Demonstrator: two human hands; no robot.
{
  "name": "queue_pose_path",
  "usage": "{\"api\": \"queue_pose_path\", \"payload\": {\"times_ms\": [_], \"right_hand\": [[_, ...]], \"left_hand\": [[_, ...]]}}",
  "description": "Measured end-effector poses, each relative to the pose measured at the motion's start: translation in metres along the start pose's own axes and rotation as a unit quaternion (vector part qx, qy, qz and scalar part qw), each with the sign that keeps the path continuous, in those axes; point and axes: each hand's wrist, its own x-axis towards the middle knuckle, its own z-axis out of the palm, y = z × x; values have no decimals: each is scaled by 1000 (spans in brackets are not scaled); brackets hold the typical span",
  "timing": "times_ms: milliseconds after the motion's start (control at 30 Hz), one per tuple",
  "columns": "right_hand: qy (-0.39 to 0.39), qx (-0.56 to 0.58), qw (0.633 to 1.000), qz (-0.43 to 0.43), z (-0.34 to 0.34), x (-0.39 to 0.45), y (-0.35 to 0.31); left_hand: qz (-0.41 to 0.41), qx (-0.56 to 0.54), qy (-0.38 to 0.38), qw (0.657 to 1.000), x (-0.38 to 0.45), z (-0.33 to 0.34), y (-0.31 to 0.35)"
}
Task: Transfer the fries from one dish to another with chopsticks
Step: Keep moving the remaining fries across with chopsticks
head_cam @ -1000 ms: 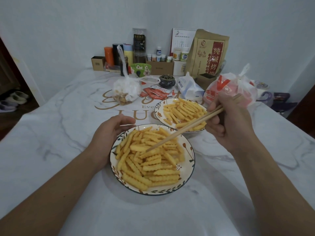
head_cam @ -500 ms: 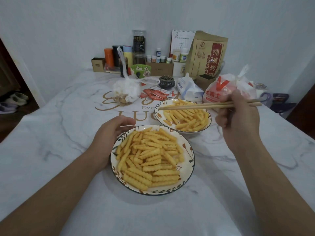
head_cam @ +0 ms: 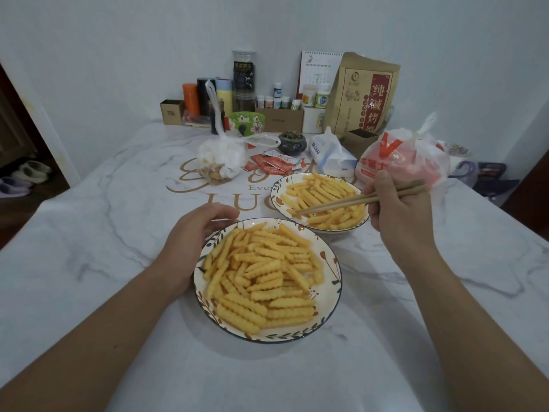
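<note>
Plastic bags, sauce packets, jars (rear).

Left hand loosely curled; right hand in pinching grip

Right hand grips chopsticks, tips among fries in far dish. Left hand cups near dish rim on surface.

Two dishes of fries, two chopsticks, two hands.
</note>
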Motion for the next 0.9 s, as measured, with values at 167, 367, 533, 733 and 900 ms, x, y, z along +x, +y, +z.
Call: {"api": "queue_pose_path", "payload": {"times_ms": [167,367,533,733,900], "right_hand": [[62,66,995,45,4,0,-2],[-2,259,957,128,-6,2,-17],[-158,240,949,130,7,-13,-21],[-184,213,952,117,13,-18,-22],[-40,227,968,100,3,-7,-21]], "left_hand": [[6,-4,6,1000,-3,1,1],[-3,-57,-3,998,-1,-2,1],[6,-39,-9,999,0,-2,-1],[-6,-44,-5,999,1,-3,1],[13,-31,-3,999,2,-2,-1]]}}
